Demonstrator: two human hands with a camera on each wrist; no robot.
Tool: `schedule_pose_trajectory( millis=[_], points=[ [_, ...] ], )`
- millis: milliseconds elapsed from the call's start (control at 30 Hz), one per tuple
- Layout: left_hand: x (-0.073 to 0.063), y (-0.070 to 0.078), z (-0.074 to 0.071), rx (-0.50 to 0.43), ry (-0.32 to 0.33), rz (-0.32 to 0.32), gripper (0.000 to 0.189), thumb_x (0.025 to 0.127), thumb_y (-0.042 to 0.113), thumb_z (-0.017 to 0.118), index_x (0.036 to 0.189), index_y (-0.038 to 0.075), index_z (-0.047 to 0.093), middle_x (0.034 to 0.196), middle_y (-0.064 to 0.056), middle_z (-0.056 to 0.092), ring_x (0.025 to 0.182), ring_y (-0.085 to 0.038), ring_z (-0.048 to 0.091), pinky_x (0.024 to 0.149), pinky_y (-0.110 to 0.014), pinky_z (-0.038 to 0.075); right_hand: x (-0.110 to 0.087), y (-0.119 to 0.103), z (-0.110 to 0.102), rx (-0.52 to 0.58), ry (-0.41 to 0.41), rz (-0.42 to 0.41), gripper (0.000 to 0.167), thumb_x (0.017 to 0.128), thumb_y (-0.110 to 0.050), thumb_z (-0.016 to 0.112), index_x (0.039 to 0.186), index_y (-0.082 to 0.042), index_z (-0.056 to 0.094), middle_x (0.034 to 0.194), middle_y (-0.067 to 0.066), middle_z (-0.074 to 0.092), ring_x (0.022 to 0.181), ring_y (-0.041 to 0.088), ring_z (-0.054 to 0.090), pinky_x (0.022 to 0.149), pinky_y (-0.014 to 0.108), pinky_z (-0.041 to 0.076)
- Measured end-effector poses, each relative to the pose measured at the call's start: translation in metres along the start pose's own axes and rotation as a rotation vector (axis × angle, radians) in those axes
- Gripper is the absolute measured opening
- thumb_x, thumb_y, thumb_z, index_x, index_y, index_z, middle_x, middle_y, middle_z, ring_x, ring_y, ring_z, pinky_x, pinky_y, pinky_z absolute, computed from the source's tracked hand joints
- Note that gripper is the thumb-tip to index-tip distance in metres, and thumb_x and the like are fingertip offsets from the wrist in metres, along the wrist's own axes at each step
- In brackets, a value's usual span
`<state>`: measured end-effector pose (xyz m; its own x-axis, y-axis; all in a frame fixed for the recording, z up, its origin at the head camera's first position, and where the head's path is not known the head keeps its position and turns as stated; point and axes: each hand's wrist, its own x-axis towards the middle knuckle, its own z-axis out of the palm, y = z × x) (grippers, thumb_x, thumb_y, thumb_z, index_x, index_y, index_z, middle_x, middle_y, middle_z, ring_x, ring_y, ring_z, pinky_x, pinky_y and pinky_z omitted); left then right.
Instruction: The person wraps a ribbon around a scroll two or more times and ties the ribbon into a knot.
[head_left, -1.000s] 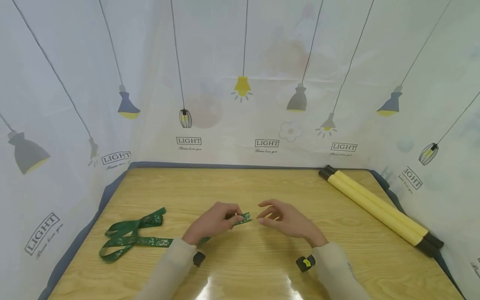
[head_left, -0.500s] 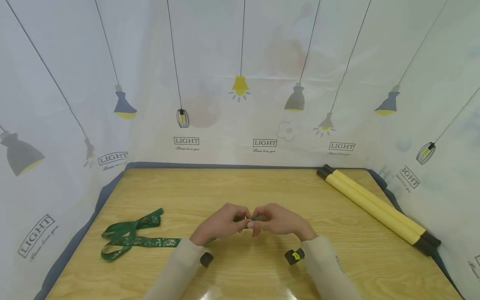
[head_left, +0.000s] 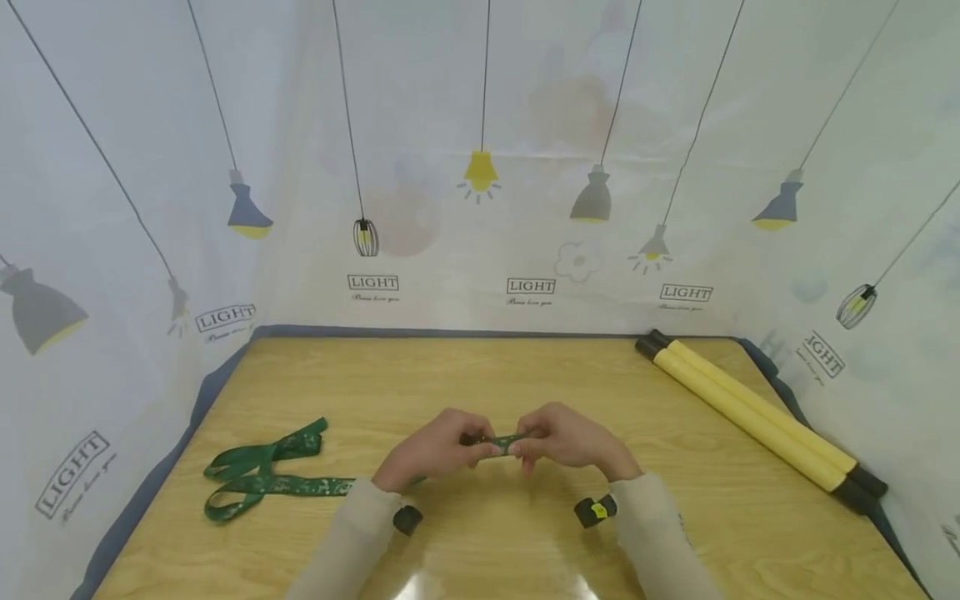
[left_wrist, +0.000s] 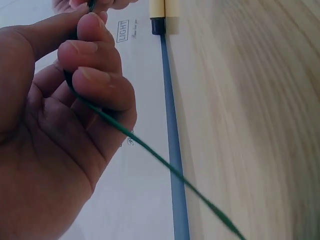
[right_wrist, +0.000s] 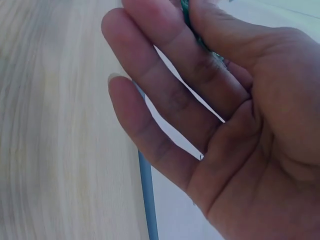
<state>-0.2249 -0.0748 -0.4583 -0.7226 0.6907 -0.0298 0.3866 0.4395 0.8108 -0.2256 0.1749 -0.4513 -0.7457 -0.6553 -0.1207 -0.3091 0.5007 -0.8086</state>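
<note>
A green ribbon with a pale printed pattern [head_left: 300,485] lies in loose loops on the left of the table. Its other end runs under the left forearm and up into both hands. My left hand [head_left: 427,454] pinches this end between thumb and forefinger, the other fingers curled round it. In the left wrist view the ribbon [left_wrist: 145,145] trails edge-on from under those fingers. My right hand [head_left: 573,439] pinches the ribbon's tip between thumb and forefinger; in the right wrist view its other fingers [right_wrist: 170,100] extend loosely. A short stretch of ribbon spans between the hands.
Two yellow tubes with black ends [head_left: 750,417] lie side by side along the right of the wooden table [head_left: 465,375]. A white cloth printed with lamps [head_left: 450,308] surrounds the table's back and sides.
My right hand has come in from the right, met my left hand and now pinches the ribbon's end. The hands have since drawn slightly apart with ribbon between them.
</note>
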Motion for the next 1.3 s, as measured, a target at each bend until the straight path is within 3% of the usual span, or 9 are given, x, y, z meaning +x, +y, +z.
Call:
schedule_pose_trajectory(
  millis=[200, 367, 500, 700, 1033, 1300],
  points=[
    [-0.004, -0.005, -0.008, -0.002, 0.010, -0.028, 0.024, 0.101, 0.030, 0.067, 0.097, 0.007, 0.074, 0.077, -0.008, 0.068, 0.058, -0.007, 0.047, 0.053, -0.022, 0.040, -0.004, 0.005, -0.006, 0.021, 0.023, 0.010, 0.028, 0.101, -0.028, 0.066, 0.093, -0.003, 0.073, 0.076, 0.001, 0.078, 0.057, 0.007, 0.040, 0.060, 0.024, 0.037],
    [-0.010, -0.009, -0.020, 0.000, 0.020, -0.049, 0.026, 0.101, 0.033, 0.066, 0.097, 0.009, 0.074, 0.067, 0.003, 0.060, 0.054, -0.008, 0.044, 0.051, -0.023, 0.039, -0.007, 0.008, -0.011, 0.028, 0.054, 0.020, 0.029, 0.101, -0.030, 0.066, 0.093, -0.002, 0.072, 0.077, 0.002, 0.077, 0.062, 0.012, 0.055, 0.066, 0.025, 0.043],
    [-0.016, -0.013, -0.030, 0.013, 0.026, -0.060, 0.024, 0.102, 0.036, 0.065, 0.097, 0.014, 0.075, 0.067, 0.001, 0.060, 0.053, -0.009, 0.045, 0.051, -0.025, 0.041, -0.012, 0.010, -0.018, 0.010, 0.090, 0.044, 0.026, 0.102, -0.032, 0.066, 0.091, -0.009, 0.072, 0.077, 0.001, 0.077, 0.075, 0.022, 0.069, 0.074, 0.029, 0.046],
    [-0.023, -0.021, -0.042, 0.037, 0.044, -0.080, 0.024, 0.102, 0.036, 0.065, 0.101, 0.014, 0.074, 0.069, -0.001, 0.062, 0.052, -0.010, 0.043, 0.051, -0.027, 0.041, -0.022, 0.016, -0.030, -0.024, 0.136, 0.073, 0.026, 0.103, -0.034, 0.064, 0.091, -0.013, 0.072, 0.079, -0.003, 0.078, 0.081, 0.021, 0.073, 0.074, 0.030, 0.045],
    [-0.038, -0.026, -0.061, 0.058, 0.059, -0.121, 0.023, 0.102, 0.032, 0.066, 0.101, 0.011, 0.074, 0.075, -0.016, 0.068, 0.050, -0.011, 0.042, 0.049, -0.027, 0.039, -0.037, 0.025, -0.044, -0.057, 0.193, 0.101, 0.024, 0.103, -0.037, 0.063, 0.093, -0.018, 0.072, 0.082, -0.004, 0.077, 0.081, 0.016, 0.068, 0.071, 0.030, 0.043],
    [-0.047, -0.029, -0.077, 0.093, 0.063, -0.154, 0.015, 0.101, 0.028, 0.067, 0.101, 0.014, 0.073, 0.075, -0.008, 0.067, 0.052, -0.012, 0.041, 0.050, -0.028, 0.038, -0.049, 0.034, -0.059, -0.085, 0.253, 0.151, 0.026, 0.102, -0.043, 0.062, 0.100, -0.020, 0.073, 0.082, -0.006, 0.077, 0.090, 0.013, 0.072, 0.088, 0.041, 0.052]
  ],
)
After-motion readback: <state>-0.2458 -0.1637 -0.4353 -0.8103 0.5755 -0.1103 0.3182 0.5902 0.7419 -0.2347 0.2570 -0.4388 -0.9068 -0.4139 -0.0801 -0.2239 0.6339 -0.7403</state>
